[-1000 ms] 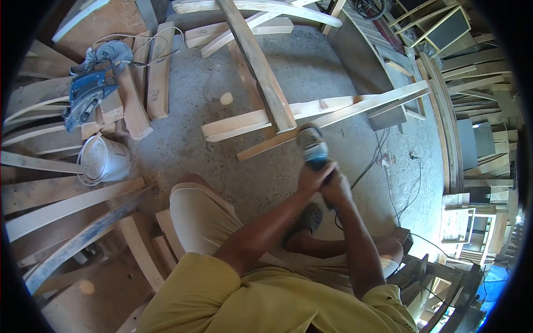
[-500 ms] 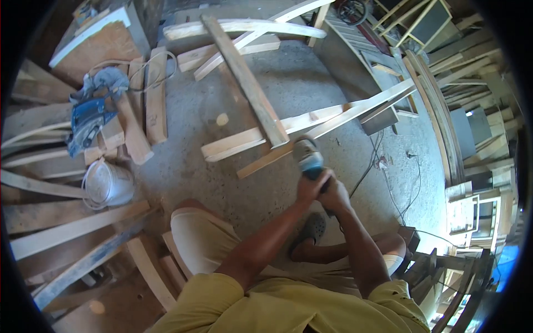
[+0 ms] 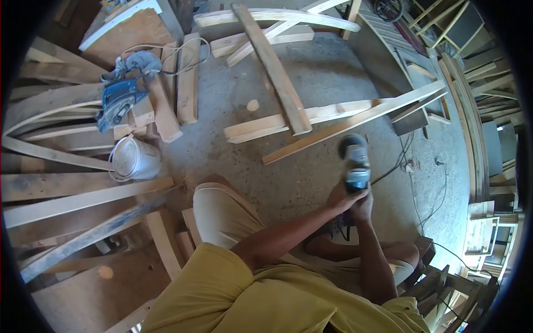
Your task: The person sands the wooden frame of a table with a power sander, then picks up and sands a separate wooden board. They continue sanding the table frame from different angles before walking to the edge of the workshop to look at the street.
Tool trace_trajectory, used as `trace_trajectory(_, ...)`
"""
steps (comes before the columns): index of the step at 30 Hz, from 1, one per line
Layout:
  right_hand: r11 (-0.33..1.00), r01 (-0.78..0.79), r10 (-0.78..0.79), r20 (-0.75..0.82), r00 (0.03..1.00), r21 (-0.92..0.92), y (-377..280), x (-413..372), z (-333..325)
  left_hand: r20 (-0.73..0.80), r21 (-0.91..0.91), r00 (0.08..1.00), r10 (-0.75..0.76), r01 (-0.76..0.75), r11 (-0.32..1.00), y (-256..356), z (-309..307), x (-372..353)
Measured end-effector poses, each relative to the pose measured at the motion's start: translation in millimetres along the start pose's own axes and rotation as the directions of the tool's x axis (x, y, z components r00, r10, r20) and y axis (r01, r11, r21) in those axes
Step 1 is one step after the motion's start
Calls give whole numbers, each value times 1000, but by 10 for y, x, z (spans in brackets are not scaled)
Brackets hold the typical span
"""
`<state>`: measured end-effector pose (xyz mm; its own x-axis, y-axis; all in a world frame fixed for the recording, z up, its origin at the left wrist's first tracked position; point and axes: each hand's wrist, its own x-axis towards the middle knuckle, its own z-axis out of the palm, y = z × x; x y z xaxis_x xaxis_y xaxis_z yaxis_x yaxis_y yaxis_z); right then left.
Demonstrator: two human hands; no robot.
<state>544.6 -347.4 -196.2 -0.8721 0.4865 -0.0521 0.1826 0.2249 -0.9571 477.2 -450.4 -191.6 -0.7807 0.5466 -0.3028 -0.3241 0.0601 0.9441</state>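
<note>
An angle grinder [image 3: 357, 166] with a silver head and a teal body is held over the concrete floor. My left hand [image 3: 343, 201] is wrapped round its body from the left. On the right side, my right hand [image 3: 362, 206] grips the lower part of the tool. Its round disc points away from me, slightly blurred. Beyond it lies a long pale wooden strip [image 3: 333, 133], apart from the disc. A weathered board [image 3: 272, 66] rests across a pale beam [image 3: 255, 128] farther off.
At the left are a white bucket [image 3: 133, 158], a blue power tool [image 3: 120, 99] and many stacked planks [image 3: 61, 208]. Black cables [image 3: 413, 183] cross the floor at the right. A metal-sided box [image 3: 361, 61] stands at the back.
The grinder and both hands have moved right, away from the boards' near ends. The view has shifted, so the floor objects appear farther right and slightly higher.
</note>
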Motion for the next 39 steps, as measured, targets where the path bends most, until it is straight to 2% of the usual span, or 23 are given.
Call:
trace_trajectory(1,935,-128,153,49,987,-330,-201,-24,132,-56,-98,998,-4,-2,995,-300,-77,-40)
trace_trajectory(2,879,-134,219,138,966,-457,-373,-51,302,-63,-102,998,-15,8,995,-613,-133,-126)
trace_trajectory(3,810,-119,289,214,933,-575,-465,-53,472,-159,-238,976,-148,108,965,-918,-185,-198)
trace_trajectory(4,810,-120,292,217,931,-574,-408,-37,628,-232,-375,930,-285,185,908,-1078,-259,-241)
trace_trajectory(5,757,49,232,337,913,-651,-273,-41,762,-232,-378,927,-294,192,905,-1112,-352,-308)
trace_trajectory(6,682,225,181,459,870,-695,-137,-27,878,-258,-548,870,-421,227,805,-1124,-466,-363)
trace_trajectory(7,682,225,186,462,867,-696,-6,-18,992,-256,-699,798,-545,236,675,-1134,-573,-414)
trace_trajectory(8,640,281,203,510,836,-715,48,-2,1129,-259,-701,795,-549,237,673,-1151,-671,-446)
trace_trajectory(9,600,337,219,555,803,-725,95,11,1260,-253,-757,743,-619,247,605,-1164,-784,-454)
trace_trajectory(10,563,325,263,537,801,-760,133,-5,1353,-239,-809,688,-685,249,533,-1168,-863,-445)
trace_trajectory(11,567,324,265,540,799,-758,195,8,1424,-242,-808,684,-688,251,534,-1282,-900,-408)
trace_trajectory(13,616,349,204,570,796,-707,336,36,1530,-343,-791,705,-621,140,596,-1569,-955,-319)
trace_trajectory(14,615,339,206,560,802,-712,358,75,1554,-335,-788,710,-620,150,598,-1523,-985,-290)
trace_trajectory(16,553,400,175,572,801,-730,382,150,1560,-248,-824,752,-610,168,542,-1351,-1054,-244)
trace_trajectory(19,546,408,115,547,829,-732,400,320,1350,-127,-838,804,-581,226,496,-1493,-874,-14)
trace_trajectory(20,545,402,116,541,833,-736,380,394,1251,-121,-836,806,-579,232,498,-1421,-819,46)
trace_trajectory(22,573,432,18,537,843,-696,297,518,967,-40,-742,836,-547,342,576,-1166,-648,94)
trace_trajectory(23,571,428,14,530,848,-700,252,607,829,-34,-738,840,-542,345,580,-1080,-540,142)
trace_trajectory(26,557,434,30,540,841,-708,160,811,394,72,-750,928,-365,292,593,-917,-190,294)
trace_trajectory(30,588,442,-22,533,846,-678,13,1043,-144,186,-642,933,-308,353,680,-719,151,529)
trace_trajectory(35,594,411,-40,485,874,-692,-167,1331,-719,197,-547,953,-231,302,781,-383,623,827)
trace_trajectory(37,614,338,-4,425,905,-714,-217,1473,-953,226,-507,957,-183,276,816,-183,779,953)
trace_trajectory(39,635,349,-64,403,913,-689,-295,1600,-1198,266,-451,954,-135,247,858,-137,950,1125)
